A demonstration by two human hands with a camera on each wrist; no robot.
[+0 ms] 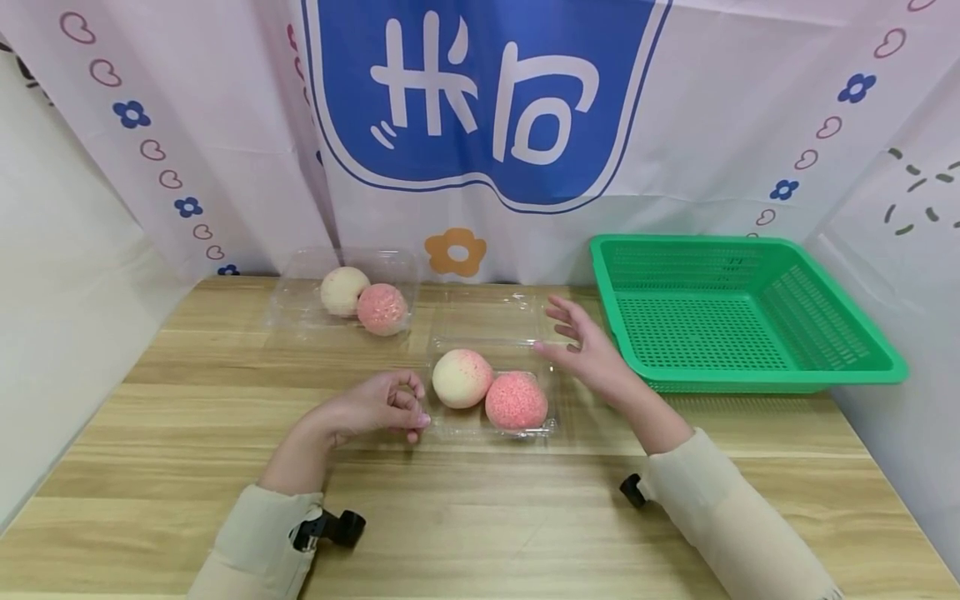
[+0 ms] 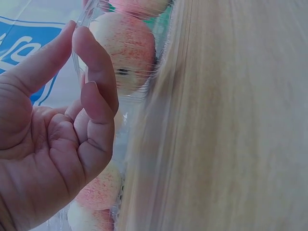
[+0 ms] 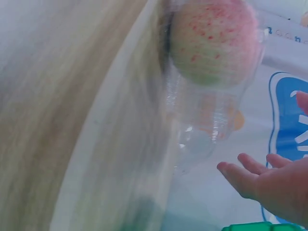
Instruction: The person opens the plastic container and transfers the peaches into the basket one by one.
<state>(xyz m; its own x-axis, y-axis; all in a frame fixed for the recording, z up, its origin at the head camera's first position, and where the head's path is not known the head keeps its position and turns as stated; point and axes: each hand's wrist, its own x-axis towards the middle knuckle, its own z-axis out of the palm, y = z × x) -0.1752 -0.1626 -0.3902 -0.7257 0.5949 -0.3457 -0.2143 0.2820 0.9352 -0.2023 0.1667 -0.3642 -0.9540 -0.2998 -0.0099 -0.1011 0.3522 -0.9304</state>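
A clear plastic clamshell box (image 1: 551, 427) lies with its lid (image 1: 483, 312) folded back, near the middle of the table. In its base sit two round peach-like fruits, one cream with a pink blush (image 1: 461, 379) and one pink (image 1: 516, 402). My left hand (image 1: 378, 406) pinches the box's left edge between thumb and forefinger; the left wrist view shows the clear rim at the fingertips (image 2: 83, 36). On the other side, my right hand (image 1: 588, 350) is spread beside the lid, holding nothing. The right wrist view shows its fingers (image 3: 240, 178) apart from the plastic.
At the back left, another clear box (image 1: 292, 304) holds a cream fruit (image 1: 345, 292) and a pink one (image 1: 382, 309). A green plastic basket (image 1: 757, 379) stands at the right. Behind the wooden table (image 1: 480, 517) hangs a printed cloth (image 1: 712, 108).
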